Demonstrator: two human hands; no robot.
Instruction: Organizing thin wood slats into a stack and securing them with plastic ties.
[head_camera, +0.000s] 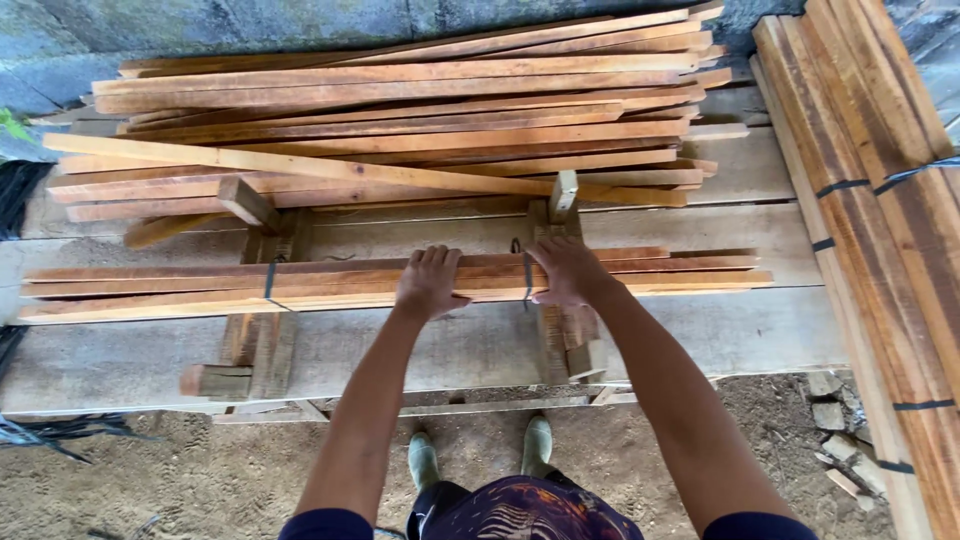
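A bundle of thin reddish wooden slats (200, 282) lies across a wooden cradle jig on a plank bench. My left hand (430, 282) rests fingers-forward on top of the bundle near its middle. My right hand (566, 272) presses on the bundle just to the right, beside a dark strap (527, 282) that wraps the slats. A second dark strap (269, 282) circles the bundle further left.
A loose heap of longer slats (400, 120) is piled behind the bundle. Strapped stacks of planks (870, 200) run along the right side. Upright stop blocks (563, 195) stand on the jig. Sandy ground, wood offcuts (830, 415) and my boots lie below.
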